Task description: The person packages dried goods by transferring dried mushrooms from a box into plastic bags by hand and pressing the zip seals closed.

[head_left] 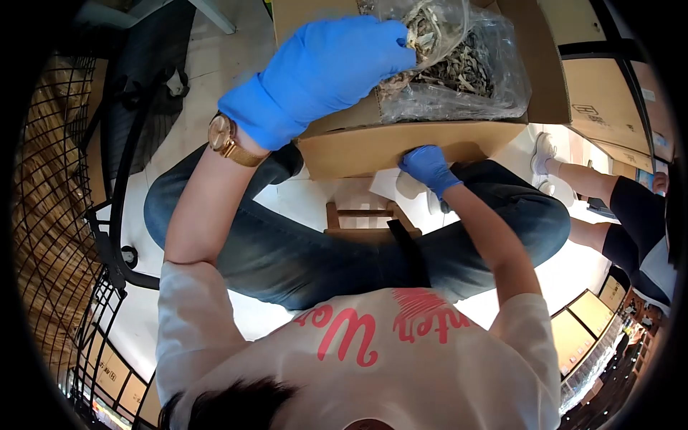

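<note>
My left hand (337,68), in a blue glove, is over the open cardboard box (337,154). Its fingers are closed on a gathered part of a clear plastic bag (494,107), beside pale dried pieces (423,36). More dark, curled, leaf-like dried bits (466,68) lie inside the bag, which sits in the box. My right hand (430,168), also blue-gloved, rests at the near cardboard panel with its fingers curled over the lower edge. My left palm and the fingertips of both hands are partly hidden.
Below the box stands a small wooden stool (365,213) between my knees. A black wire cart (61,165) holding straw-coloured material is at the left. At the right are another person's legs (595,190) and stacked cartons (605,93).
</note>
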Demonstrator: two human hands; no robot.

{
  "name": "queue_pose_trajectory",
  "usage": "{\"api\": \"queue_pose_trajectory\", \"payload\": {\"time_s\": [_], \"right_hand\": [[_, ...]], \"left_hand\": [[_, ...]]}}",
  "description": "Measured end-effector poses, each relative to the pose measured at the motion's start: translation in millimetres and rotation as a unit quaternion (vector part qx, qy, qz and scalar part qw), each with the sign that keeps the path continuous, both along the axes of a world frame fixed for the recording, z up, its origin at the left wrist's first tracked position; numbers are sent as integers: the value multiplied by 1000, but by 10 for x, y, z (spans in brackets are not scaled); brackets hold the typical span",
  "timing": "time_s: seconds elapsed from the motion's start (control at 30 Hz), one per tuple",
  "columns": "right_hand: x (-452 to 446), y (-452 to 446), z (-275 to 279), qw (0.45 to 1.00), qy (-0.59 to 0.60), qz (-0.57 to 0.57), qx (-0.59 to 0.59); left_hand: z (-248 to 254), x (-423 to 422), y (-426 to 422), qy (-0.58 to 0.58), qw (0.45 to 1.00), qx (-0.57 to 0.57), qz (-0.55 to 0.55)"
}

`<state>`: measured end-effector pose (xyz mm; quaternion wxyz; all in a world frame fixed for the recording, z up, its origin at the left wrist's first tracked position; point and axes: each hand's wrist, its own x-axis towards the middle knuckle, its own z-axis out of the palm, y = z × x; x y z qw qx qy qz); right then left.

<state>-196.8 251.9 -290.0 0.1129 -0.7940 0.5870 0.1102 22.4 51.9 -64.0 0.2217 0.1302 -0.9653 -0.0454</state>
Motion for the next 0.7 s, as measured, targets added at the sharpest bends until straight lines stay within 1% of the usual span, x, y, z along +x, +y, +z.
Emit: {"api": "queue_pose_trajectory", "payload": {"time_s": [0.07, 0.1, 0.13, 0.17, 0.2, 0.23, 0.3, 0.37, 0.4, 0.47, 0.53, 0.57, 0.6, 0.63, 0.67, 0.7], "right_hand": [[-3, -53, -135, 998, 21, -30, -48], [-42, -76, -212, 995, -15, -25, -96], [-51, -90, -306, 994, -11, -30, -103], [-39, -144, -406, 991, 9, -31, -128], [-28, -241, -436, 987, 31, -32, -154], [88, -332, -325, 992, 77, -87, -48], [121, -352, -116, 989, -5, -129, 78], [182, -528, 571, 969, -59, -58, 232], [179, -667, 815, 971, -53, -65, 223], [171, -941, 1199, 952, -141, -27, 270], [60, -1293, 1569, 956, -110, -19, 272], [-57, -1455, 1823, 932, -168, -48, 316], [-143, -1587, 1956, 902, -225, -75, 360], [-204, -1681, 1967, 905, -220, -65, 359], [-248, -1773, 1967, 912, -286, -103, 276], [-241, -1873, 1950, 906, -351, -139, 192]], "left_hand": [[18, -4, 30, -5, 1000, -19, 7], [33, -23, 39, -32, 999, -20, 18], [60, -42, 38, -59, 998, -24, 29], [86, -63, 29, -54, 998, -35, 26], [100, -87, 24, -60, 998, -22, 21], [114, -110, 19, -68, 998, -6, 15], [171, -161, -11, -67, 998, -6, 1], [226, -206, -43, -61, 998, -9, -13], [244, -211, -50, -73, 997, 0, -3], [255, -209, -79, -79, 997, 4, 11], [247, -175, -138, -51, 998, 34, 13], [279, -173, -145, -60, 998, 29, 17], [303, -155, -174, -58, 998, 26, 24], [319, -134, -212, -49, 998, 18, 32], [337, -106, -247, -42, 998, 11, 42], [365, -85, -280, -43, 998, 10, 53]]}}
